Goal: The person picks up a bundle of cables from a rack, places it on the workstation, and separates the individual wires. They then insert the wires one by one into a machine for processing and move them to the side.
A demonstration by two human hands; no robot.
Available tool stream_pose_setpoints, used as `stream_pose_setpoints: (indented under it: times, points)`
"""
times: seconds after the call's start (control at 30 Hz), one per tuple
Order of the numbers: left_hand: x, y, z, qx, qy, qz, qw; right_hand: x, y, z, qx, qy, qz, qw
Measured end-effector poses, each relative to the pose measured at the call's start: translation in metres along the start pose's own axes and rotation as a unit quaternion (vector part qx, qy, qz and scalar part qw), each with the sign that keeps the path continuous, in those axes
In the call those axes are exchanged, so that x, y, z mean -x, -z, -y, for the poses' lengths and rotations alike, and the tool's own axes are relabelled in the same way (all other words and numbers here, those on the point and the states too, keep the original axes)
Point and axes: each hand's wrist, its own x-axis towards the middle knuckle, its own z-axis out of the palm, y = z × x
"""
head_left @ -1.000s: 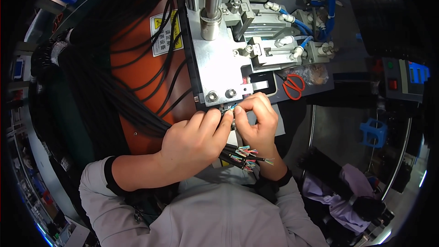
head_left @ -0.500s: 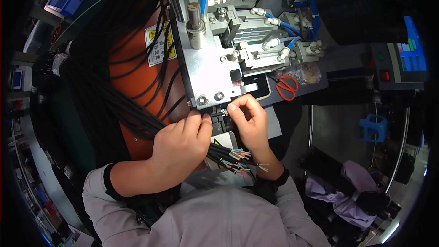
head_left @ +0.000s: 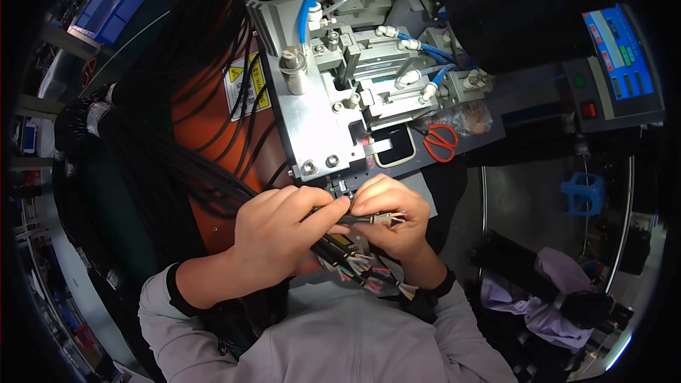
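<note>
Black round cable with a stripped end (head_left: 360, 220): between the two hands, below the front edge of the machine; its thin multicoloured wires (head_left: 396, 217) fan out toward the right.
Left hand (head_left: 275, 228): fingers bent, thumb and forefinger brought together; closed on the cable just behind its stripped end.
Right hand (head_left: 399, 230): fingers curled inward, partly closed, with the cable end crossing in front of them; from here I cannot tell whether the fingertips pinch anything.
Cable bundle, black sheaths with bared coloured ends (head_left: 360, 268): below the held cable, near both wrists.
Silver metal machine plate (head_left: 310, 128): beyond the hands, two bolts at its near edge.
Scissors with red loop handles (head_left: 440, 145): right of the plate, near a crumpled clear plastic bag (head_left: 474, 119).
Control panel with a lit blue screen (head_left: 619, 53): far right, well apart from the hands.
Orange panel (head_left: 206, 214): left of the plate, crossed by loose black cables.
</note>
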Motion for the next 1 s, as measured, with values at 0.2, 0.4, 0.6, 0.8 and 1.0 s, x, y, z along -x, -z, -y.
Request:
stream_pose_setpoints:
  times: [0.2,0.4,0.6,0.8,1.0]
  points:
    - [0.005,-0.005,0.002,0.005,-0.036,-0.147,0.988,-0.001,0.000,0.003,-0.104,-0.039,-0.116,0.987]
    - [0.003,-0.006,-0.002,0.065,-0.016,-0.092,0.993,-0.014,0.002,0.008,0.060,0.019,0.019,0.998]
    - [0.004,-0.004,-0.002,0.081,0.016,-0.073,0.994,-0.006,-0.021,0.014,0.002,-0.025,-0.100,0.995]
    - [0.006,-0.009,0.002,0.090,0.011,-0.111,0.990,-0.017,-0.015,0.022,0.296,0.153,-0.071,0.940]
    - [0.005,-0.009,0.000,0.084,0.002,-0.105,0.991,-0.017,-0.005,0.019,0.095,-0.021,0.010,0.995]
